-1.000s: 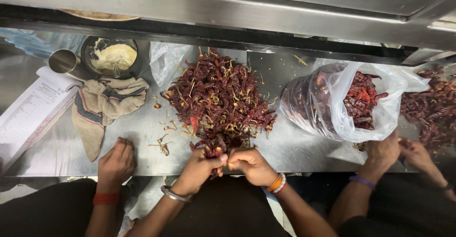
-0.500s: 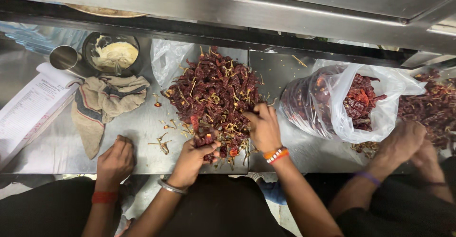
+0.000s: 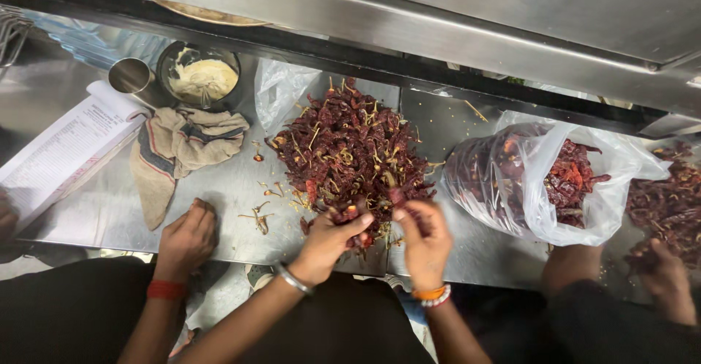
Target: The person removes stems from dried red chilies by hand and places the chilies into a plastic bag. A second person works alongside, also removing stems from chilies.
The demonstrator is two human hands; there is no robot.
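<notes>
A heap of dried red chillies (image 3: 350, 152) with pale stems lies on the steel counter (image 3: 219, 189). At the heap's near edge my left hand (image 3: 328, 238), a silver bracelet on its wrist, pinches a dried chilli (image 3: 345, 212) between thumb and fingers. Just to its right, my right hand (image 3: 425, 238), wearing orange and white bangles, grips another chilli (image 3: 398, 197). The two hands are a little apart. A few torn-off stems (image 3: 261, 216) lie left of the heap.
Another person's hand (image 3: 186, 236) with a red wristband rests on the counter at left. A third person's hands (image 3: 661, 273) work chillies at right, beside a clear bag of chillies (image 3: 540, 178). A cloth (image 3: 179, 148), bowl of pale paste (image 3: 203, 79), steel cup (image 3: 130, 75) and printed sheet (image 3: 62, 148) sit left.
My right hand reached into the heap half a second ago and has come back to the near edge with a chilli. My left hand stayed at the front. The neighbour's hands at right shifted.
</notes>
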